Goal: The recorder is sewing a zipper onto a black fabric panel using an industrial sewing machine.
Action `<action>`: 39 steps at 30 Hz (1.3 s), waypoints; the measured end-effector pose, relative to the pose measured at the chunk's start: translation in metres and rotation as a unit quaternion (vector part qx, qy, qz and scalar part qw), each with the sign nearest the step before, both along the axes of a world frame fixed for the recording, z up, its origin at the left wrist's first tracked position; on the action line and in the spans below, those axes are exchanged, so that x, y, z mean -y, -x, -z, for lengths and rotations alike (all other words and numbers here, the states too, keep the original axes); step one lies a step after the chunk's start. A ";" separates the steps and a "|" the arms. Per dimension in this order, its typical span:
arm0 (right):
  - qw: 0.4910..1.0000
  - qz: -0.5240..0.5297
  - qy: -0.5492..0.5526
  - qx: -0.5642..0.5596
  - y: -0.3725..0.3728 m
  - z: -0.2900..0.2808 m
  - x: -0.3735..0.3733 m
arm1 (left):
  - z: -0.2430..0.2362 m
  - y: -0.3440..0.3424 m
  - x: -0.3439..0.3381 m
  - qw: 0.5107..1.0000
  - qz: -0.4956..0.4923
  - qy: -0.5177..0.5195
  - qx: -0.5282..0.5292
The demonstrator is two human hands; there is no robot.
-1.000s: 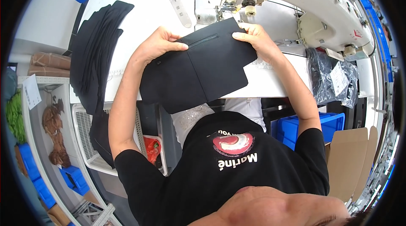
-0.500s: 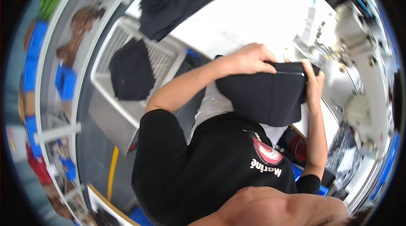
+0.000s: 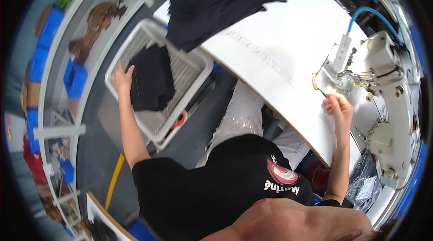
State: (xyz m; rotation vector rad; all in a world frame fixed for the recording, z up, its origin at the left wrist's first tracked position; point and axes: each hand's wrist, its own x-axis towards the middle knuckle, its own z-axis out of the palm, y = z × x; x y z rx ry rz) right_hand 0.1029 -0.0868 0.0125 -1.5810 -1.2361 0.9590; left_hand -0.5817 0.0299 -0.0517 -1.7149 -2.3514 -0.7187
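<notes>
My left hand (image 3: 122, 78) is open at the left side of a white plastic basket (image 3: 205, 67), its thumb spread from the fingers. Right beside it, dark folded cloth pieces (image 3: 153, 78) lie in the basket. My right hand (image 3: 339, 107) is closed over the white table, in front of the sewing machine (image 3: 383, 60). A thin dark tool (image 3: 323, 93) sticks out of its fingers toward a small tan rounded piece; its kind cannot be made out, nor whether the two are joined.
A heap of dark cloth (image 3: 221, 4) covers the far left of the white table (image 3: 266, 47). Shelves with blue bins (image 3: 75, 78) run along the left. A blue hose (image 3: 367, 10) arches above the machine. Clear plastic wrapping (image 3: 365, 187) lies at lower right.
The dark cloth piece both hands held is out of them. My left hand has swung left to the basket. My right hand has moved down slightly and now grips a thin dark tool.
</notes>
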 end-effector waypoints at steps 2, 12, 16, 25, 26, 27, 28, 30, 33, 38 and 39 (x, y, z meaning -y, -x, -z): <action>0.998 0.030 0.034 0.051 -0.002 -0.002 0.012 | -0.032 -0.044 -0.052 0.968 0.172 -0.171 -0.065; 0.975 0.180 -0.114 0.058 -0.012 0.022 0.026 | -0.114 -0.367 -0.301 0.890 0.457 0.001 -0.006; 0.978 0.188 -0.068 0.056 -0.017 0.015 0.017 | -0.089 -0.392 -0.333 0.890 0.420 0.076 -0.161; 0.921 0.150 -0.208 0.293 -0.011 0.000 0.112 | -0.109 -0.325 -0.212 0.776 0.566 -0.103 -0.259; 0.906 0.129 -0.179 0.362 -0.015 -0.005 0.132 | -0.097 -0.326 -0.198 0.779 0.554 -0.045 -0.292; 0.899 0.158 -0.165 0.373 -0.025 -0.009 0.153 | -0.086 -0.327 -0.190 0.782 0.527 -0.041 -0.330; 0.884 0.194 -0.134 0.404 -0.040 -0.017 0.178 | -0.074 -0.328 -0.184 0.789 0.540 -0.010 -0.293; 0.819 0.303 -0.073 0.482 -0.087 -0.033 0.229 | -0.067 -0.333 -0.187 0.823 0.528 -0.013 -0.209; 0.758 0.476 0.009 0.446 -0.187 -0.058 0.318 | -0.094 -0.333 -0.197 0.874 0.437 0.060 0.201; 0.720 0.544 0.169 0.397 -0.320 -0.066 0.435 | -0.133 -0.342 -0.124 0.856 0.500 -0.041 -0.126; 0.761 0.509 0.202 0.348 -0.337 -0.062 0.441 | -0.124 -0.353 -0.097 0.816 0.541 0.007 -0.203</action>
